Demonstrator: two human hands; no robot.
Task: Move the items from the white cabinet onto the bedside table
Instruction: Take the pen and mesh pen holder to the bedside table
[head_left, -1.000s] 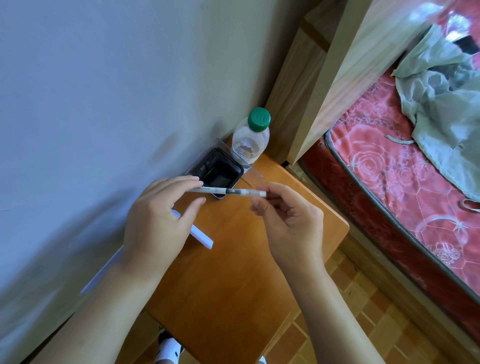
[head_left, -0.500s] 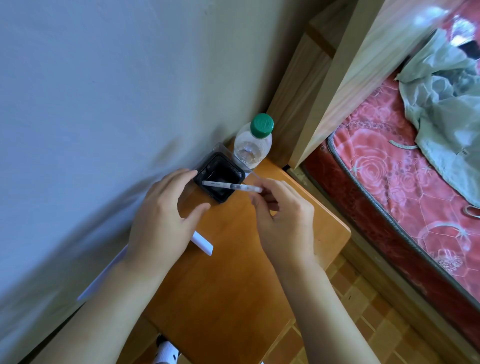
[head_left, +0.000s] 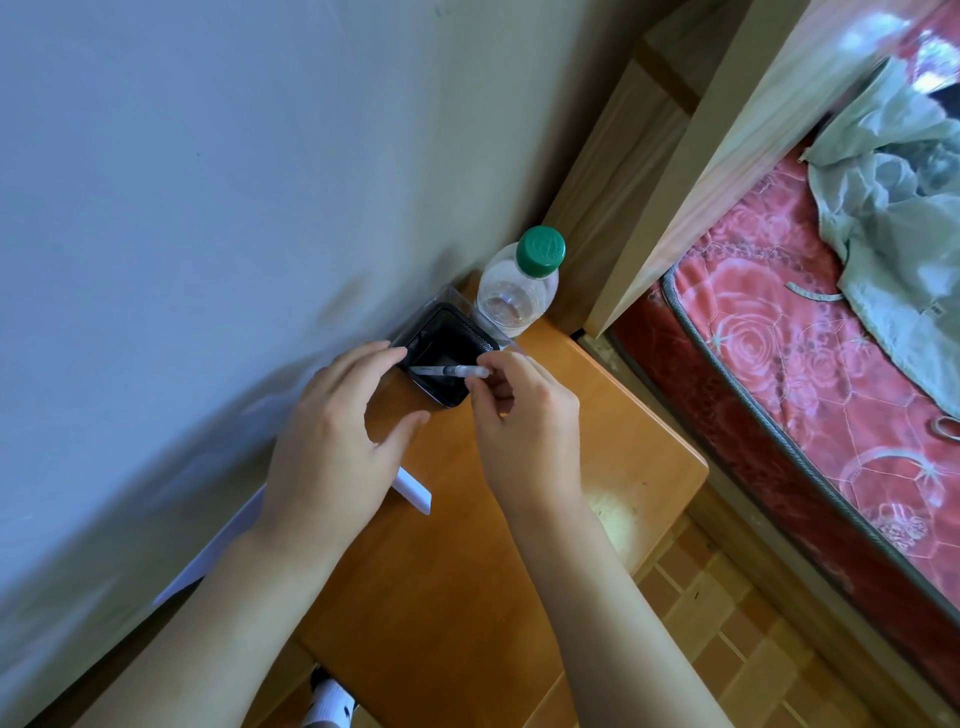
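One light, stiff pen (head_left: 449, 370) is being pinched at its end by the right hand (head_left: 524, 421) over the black holder (head_left: 447, 358) at the surface's (head_left: 467, 597) far corner, the left hand (head_left: 332, 447) being held relaxed, gripping nothing.

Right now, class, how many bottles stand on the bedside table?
1. The clear bottle with a green cap stands at the far corner of the bedside table, beside the black mesh holder. Hands may hide other items.

Right hand (head_left: 524, 421) in a pinching grip — left hand (head_left: 332, 441) spread loose.
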